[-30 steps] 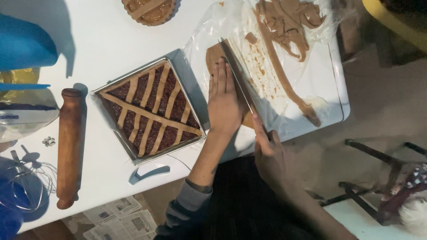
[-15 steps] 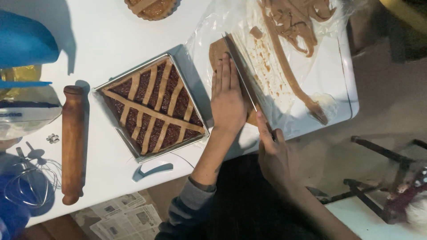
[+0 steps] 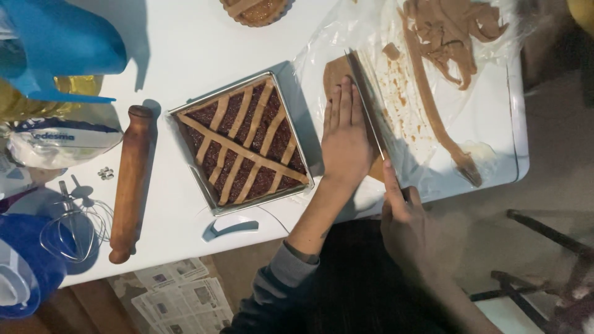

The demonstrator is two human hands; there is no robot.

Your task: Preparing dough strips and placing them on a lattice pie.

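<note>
My left hand (image 3: 344, 137) lies flat on a rolled sheet of brown dough (image 3: 335, 70) spread on clear plastic film (image 3: 482, 117). My right hand (image 3: 403, 219) grips the handle of a long knife (image 3: 366, 102), whose blade rests along the dough's right edge, beside my left hand's fingers. Left of the dough stands a square metal pan (image 3: 242, 143) holding a dark tart with pale dough strips laid across it. A long cut strip of dough (image 3: 433, 111) and a heap of dough scraps (image 3: 455, 28) lie on the film to the right.
A wooden rolling pin (image 3: 129, 183) lies left of the pan. Beyond it are a flour bag (image 3: 59, 142), a wire beater (image 3: 74, 219), blue plastic items (image 3: 55, 37) and a round tart (image 3: 257, 9) at the top edge. Newspaper (image 3: 179, 297) covers the floor below the table.
The view has shifted slightly. My left hand stays flat on the dough, and the knife in my right hand stays along the dough's edge with little visible movement.
</note>
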